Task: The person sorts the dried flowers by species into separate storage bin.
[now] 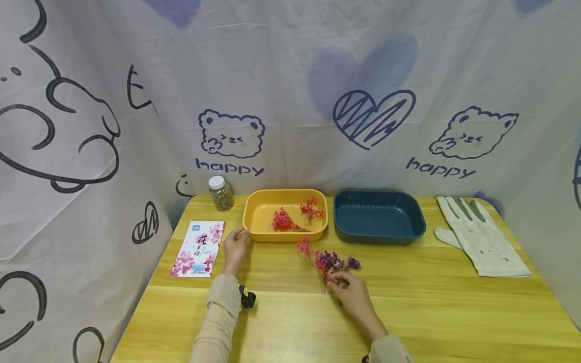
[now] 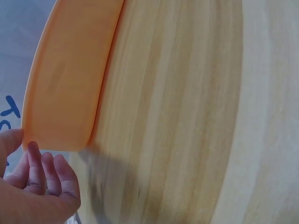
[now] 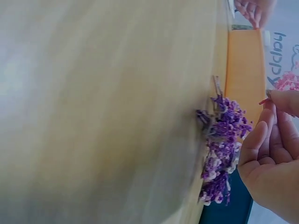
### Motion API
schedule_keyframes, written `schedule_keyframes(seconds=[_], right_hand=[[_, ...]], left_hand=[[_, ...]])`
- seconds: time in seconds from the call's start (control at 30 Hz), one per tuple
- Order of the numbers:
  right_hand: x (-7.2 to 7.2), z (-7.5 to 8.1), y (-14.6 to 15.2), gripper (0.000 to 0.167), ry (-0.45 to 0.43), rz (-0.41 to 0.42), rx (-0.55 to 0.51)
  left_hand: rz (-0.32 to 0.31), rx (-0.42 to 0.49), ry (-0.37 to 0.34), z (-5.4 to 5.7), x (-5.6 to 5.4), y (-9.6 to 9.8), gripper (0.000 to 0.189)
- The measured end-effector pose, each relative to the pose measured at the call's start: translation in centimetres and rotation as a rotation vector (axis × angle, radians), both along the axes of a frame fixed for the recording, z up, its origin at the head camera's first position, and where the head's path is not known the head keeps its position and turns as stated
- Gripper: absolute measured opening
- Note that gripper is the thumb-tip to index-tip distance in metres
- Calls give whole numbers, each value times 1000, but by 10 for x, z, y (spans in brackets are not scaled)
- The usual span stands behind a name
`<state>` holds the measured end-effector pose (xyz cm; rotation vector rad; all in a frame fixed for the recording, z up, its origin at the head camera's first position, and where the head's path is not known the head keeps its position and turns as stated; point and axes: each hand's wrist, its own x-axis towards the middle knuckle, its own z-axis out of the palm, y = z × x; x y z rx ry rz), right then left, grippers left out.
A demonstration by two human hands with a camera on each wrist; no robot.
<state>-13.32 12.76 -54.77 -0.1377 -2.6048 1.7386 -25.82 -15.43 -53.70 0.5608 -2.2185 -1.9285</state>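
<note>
My left hand (image 1: pixel 236 248) is at the near left corner of the yellow tray (image 1: pixel 285 237), pinching its rim between thumb and fingertip. In the left wrist view the tray's side wall (image 2: pixel 74 70) rises beside the fingers. My right hand (image 1: pixel 351 292) pinches the thin stem of a pink dried flower sprig (image 1: pixel 304 246) above the table. Behind that hand a bunch of purple dried flowers (image 1: pixel 331 260) lies on the table; the right wrist view shows the purple flowers (image 3: pixel 222 140) apart from the fingers. Inside the yellow tray lie pink dried flowers (image 1: pixel 283 221).
A dark blue tray (image 1: pixel 381 239) stands right of the yellow one. White work gloves (image 1: pixel 485 244) lie at the far right. A lidded glass jar (image 1: pixel 221 195) and a floral printed packet (image 1: pixel 198 249) are on the left. A printed cloth (image 1: pixel 290 91) hangs behind the wooden table (image 1: pixel 290 322).
</note>
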Motion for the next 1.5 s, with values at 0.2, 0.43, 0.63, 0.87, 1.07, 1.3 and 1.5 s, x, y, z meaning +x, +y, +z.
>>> schedule_keyframes(seconds=[0.2,0.43,0.63,0.87,1.07,1.3,1.5], right_hand=[[-9,11,-1,13,8,-2,-6],[-26,26,-1,18,-10,-28,-9],[-45,36,-2,21,-1,-39,9],[-71,46,-1,21,44,-18,26],[-93,51,-4,22,57,1,50],[-114,48,-12,25,45,15,43],[-126,46,-19,28,5,-9,-15]], left_hand=[[0,-14,-1,0,0,-1,38],[-14,-8,-6,0,0,-1,39],[-9,-1,-3,-1,0,-1,39],[9,-5,0,-1,0,0,38],[6,4,3,1,0,-1,37],[4,-8,10,-1,0,-4,38],[3,-26,-4,-3,-1,-3,38]])
